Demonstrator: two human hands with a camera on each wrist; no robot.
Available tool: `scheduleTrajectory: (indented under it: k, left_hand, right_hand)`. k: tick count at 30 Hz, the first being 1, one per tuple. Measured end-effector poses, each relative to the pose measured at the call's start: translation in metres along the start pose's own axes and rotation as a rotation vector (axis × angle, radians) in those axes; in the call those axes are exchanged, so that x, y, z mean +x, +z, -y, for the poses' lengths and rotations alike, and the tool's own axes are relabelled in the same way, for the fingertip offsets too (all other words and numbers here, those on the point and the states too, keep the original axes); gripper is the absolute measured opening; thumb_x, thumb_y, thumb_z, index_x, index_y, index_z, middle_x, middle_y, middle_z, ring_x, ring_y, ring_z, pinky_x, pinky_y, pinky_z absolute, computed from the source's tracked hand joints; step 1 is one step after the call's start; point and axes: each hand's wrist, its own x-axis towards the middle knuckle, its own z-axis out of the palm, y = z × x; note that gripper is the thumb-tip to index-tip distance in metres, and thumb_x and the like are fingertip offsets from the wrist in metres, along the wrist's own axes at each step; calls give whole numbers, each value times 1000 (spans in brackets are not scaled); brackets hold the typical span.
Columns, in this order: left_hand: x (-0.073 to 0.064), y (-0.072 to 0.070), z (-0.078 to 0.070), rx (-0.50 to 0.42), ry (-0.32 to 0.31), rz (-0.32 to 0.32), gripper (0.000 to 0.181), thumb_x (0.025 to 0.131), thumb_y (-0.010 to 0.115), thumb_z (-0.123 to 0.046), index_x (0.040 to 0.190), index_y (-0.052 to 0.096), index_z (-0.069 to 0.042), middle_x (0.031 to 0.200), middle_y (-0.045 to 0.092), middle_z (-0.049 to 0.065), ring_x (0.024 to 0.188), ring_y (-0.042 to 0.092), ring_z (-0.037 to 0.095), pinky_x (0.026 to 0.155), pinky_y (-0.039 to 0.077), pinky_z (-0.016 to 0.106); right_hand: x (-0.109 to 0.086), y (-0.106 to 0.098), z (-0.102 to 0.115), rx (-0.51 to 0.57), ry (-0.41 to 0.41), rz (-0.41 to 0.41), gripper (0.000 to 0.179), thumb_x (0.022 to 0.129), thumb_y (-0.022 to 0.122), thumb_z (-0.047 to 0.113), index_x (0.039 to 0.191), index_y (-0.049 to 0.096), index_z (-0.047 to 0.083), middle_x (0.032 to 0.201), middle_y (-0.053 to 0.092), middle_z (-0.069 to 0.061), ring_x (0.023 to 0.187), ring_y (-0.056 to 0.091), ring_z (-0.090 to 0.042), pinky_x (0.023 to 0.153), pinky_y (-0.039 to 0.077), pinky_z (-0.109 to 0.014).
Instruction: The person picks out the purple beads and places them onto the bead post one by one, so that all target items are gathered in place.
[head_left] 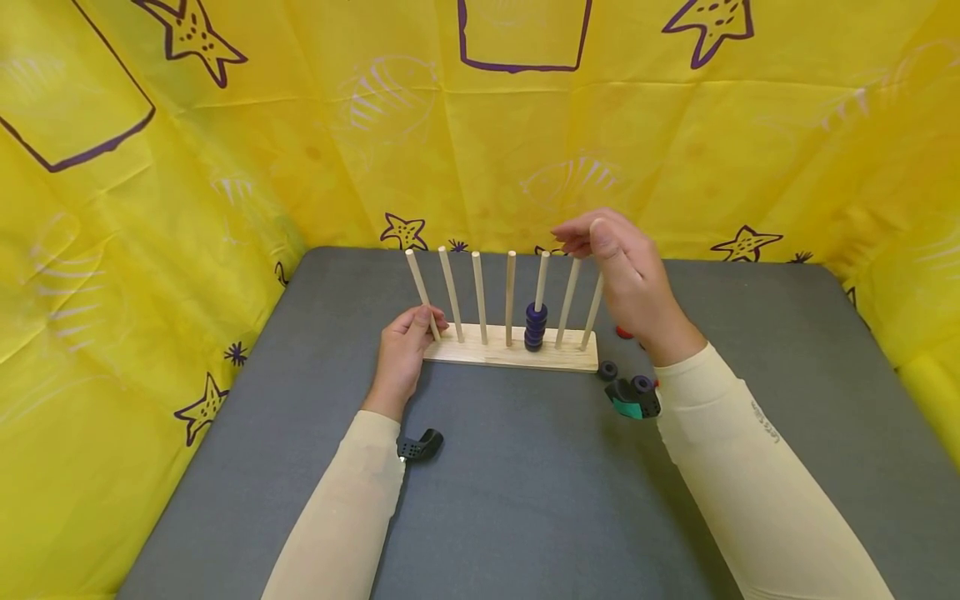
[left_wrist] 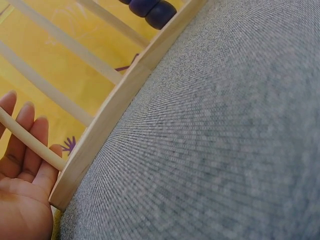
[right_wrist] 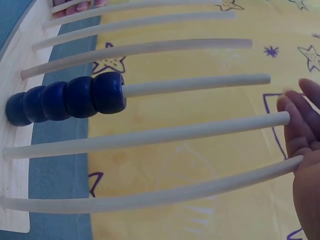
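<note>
The left hand (head_left: 405, 354) holds the end peg (head_left: 418, 279), so the loose right hand (head_left: 633, 279) should let beads (head_left: 608, 371) slide straight down.

We can pass along the table's (head_left: 247, 467) left edge. Seven tall sticks (head_left: 480, 292) stand in our way toward the far edge, and purple beads (head_left: 536, 327) make one fat. Toward the right edge, small rings (head_left: 608, 371) block us.

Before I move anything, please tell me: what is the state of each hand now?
Left hand: open, relaxed fingers at the leftmost peg.
Right hand: open, no held object visible, near the rightmost peg.
</note>
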Motion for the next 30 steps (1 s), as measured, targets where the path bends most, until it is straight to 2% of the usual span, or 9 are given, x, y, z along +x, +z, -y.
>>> scheduleTrajectory:
  k: [6, 10, 13, 16, 19, 22, 25, 30]
  left_hand:
    - [-1, 0, -1, -4, 5, 6, 45, 115, 59, -27, 116, 68, 17, 100, 71, 14, 104, 69, 28, 100, 56, 40]
    - [-1, 0, -1, -1, 12, 13, 45, 116, 57, -26, 116, 68, 18, 103, 69, 23, 103, 69, 24, 101, 55, 41]
    - [-1, 0, -1, 1, 16, 17, 45, 116, 56, -26, 116, 67, 18, 106, 67, 29, 102, 69, 22, 101, 55, 41]
    - [0, 0, 0, 2, 19, 18, 46, 116, 57, -27, 116, 68, 18, 105, 68, 28, 101, 69, 21, 101, 55, 40]
    - [0, 0, 1, 4, 19, 17, 46, 116, 58, -27, 116, 68, 17, 102, 70, 20, 101, 70, 24, 100, 55, 40]
    - [0, -1, 1, 6, 17, 14, 45, 116, 58, -28, 116, 68, 16, 101, 71, 14, 103, 70, 26, 101, 55, 40]
    - [0, -1, 1, 14, 12, 12, 45, 116, 58, -27, 116, 68, 16, 101, 71, 14, 104, 70, 26, 102, 55, 40]
    - [-1, -1, 0, 22, 7, 14, 45, 115, 59, -29, 116, 69, 15, 103, 70, 19, 104, 70, 24, 103, 54, 43]
  right_hand:
    - [-2, -2, 0, 35, 6, -18, 78, 116, 41, 57, 119, 70, -15, 116, 70, -21, 103, 65, -32, 94, 53, -32]
    - [-5, -3, -2, 54, 32, -33, 75, 117, 40, 54, 122, 69, -16, 117, 69, -23, 103, 65, -33, 94, 52, -32]
    - [-10, -4, -4, 78, 90, -39, 68, 119, 39, 45, 125, 68, -16, 117, 69, -25, 103, 63, -32, 93, 51, -32]
    - [-17, -4, -7, 96, 161, -41, 61, 121, 36, 37, 128, 67, -14, 118, 69, -23, 101, 62, -31, 91, 51, -33]
    - [-25, -5, -12, 98, 204, -39, 59, 121, 32, 34, 130, 67, -13, 115, 68, -20, 99, 60, -32, 90, 50, -33]
    - [-32, -6, -16, 88, 222, -40, 59, 122, 31, 35, 131, 67, -11, 111, 67, -18, 99, 61, -31, 91, 50, -34]
    - [-37, -7, -18, 90, 228, -43, 60, 121, 32, 37, 132, 67, -10, 109, 67, -18, 100, 63, -30, 93, 51, -34]
    - [-43, -8, -23, 120, 214, -60, 59, 121, 34, 38, 134, 65, -10, 111, 65, -21, 102, 66, -30, 94, 53, -33]
